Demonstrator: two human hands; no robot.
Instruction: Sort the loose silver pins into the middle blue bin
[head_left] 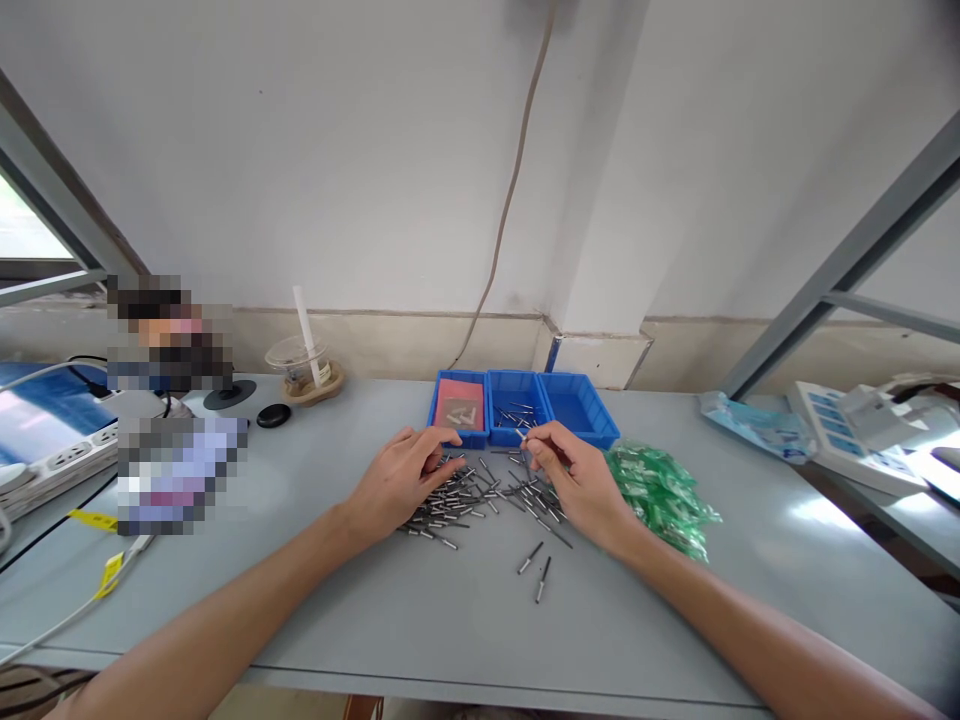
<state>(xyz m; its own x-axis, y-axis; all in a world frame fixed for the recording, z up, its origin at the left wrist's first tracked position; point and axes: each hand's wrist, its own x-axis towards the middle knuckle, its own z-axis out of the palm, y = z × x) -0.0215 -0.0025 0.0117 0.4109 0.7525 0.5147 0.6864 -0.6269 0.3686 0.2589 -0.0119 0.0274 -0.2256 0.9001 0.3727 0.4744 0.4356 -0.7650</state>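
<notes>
My right hand [568, 474] is closed, with thumb and forefinger pinching a small metal pin [520, 435] just in front of the middle blue bin [512, 437]. My left hand [394, 485] hovers at the left of a pile of dark and silver metal pins [448, 500]; its thumb and forefinger are apart with nothing seen between them. Under my right hand lies a smaller group of pins [536, 495]. Two loose pins [543, 580] rest nearer the table's front edge. Several pins lie inside the middle bin.
The left blue bin [432, 410] holds a red packet [457, 390] and a few small light pieces. A right blue bin [577, 405] adjoins the middle one. Green plastic bags [664, 500] lie beside my right forearm. Power strips [82, 455] and cables are at far left.
</notes>
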